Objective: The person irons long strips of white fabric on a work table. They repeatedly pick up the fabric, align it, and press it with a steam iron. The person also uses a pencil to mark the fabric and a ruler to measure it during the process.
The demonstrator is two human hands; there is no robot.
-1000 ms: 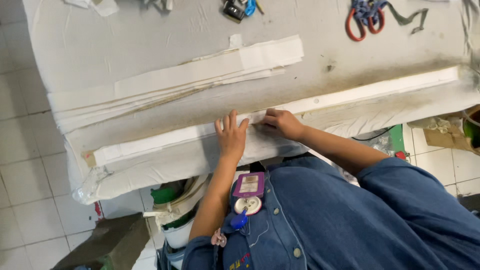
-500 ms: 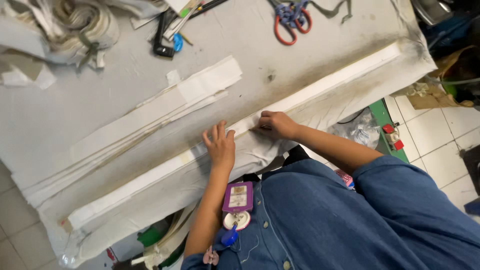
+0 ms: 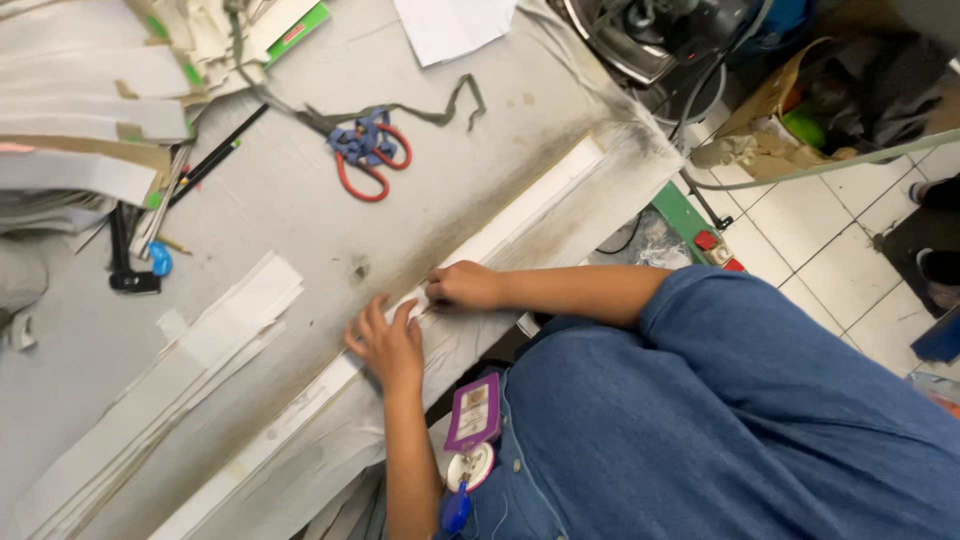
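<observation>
A long white fabric strip (image 3: pixel 520 215) lies along the near edge of the grey padded table (image 3: pixel 300 190). My left hand (image 3: pixel 388 345) rests flat on the strip with its fingers spread. A little further along, my right hand (image 3: pixel 465 287) has its fingers curled and pinches the strip's edge. A purple badge (image 3: pixel 472 412) hangs from my blue denim shirt just below the hands.
Red-handled scissors (image 3: pixel 368 162) with a dark fabric ribbon lie mid-table. A stack of white strips (image 3: pixel 170 380) sits to the left, pens and a blue clip (image 3: pixel 150 255) further left, more strips top left. An iron (image 3: pixel 650 35) stands at the top right; tiled floor lies beyond.
The view has swung and moved closer, so the table looks rotated and the scissors sit nearer the centre. Both hands stay on the strip, the right a little nearer the left.
</observation>
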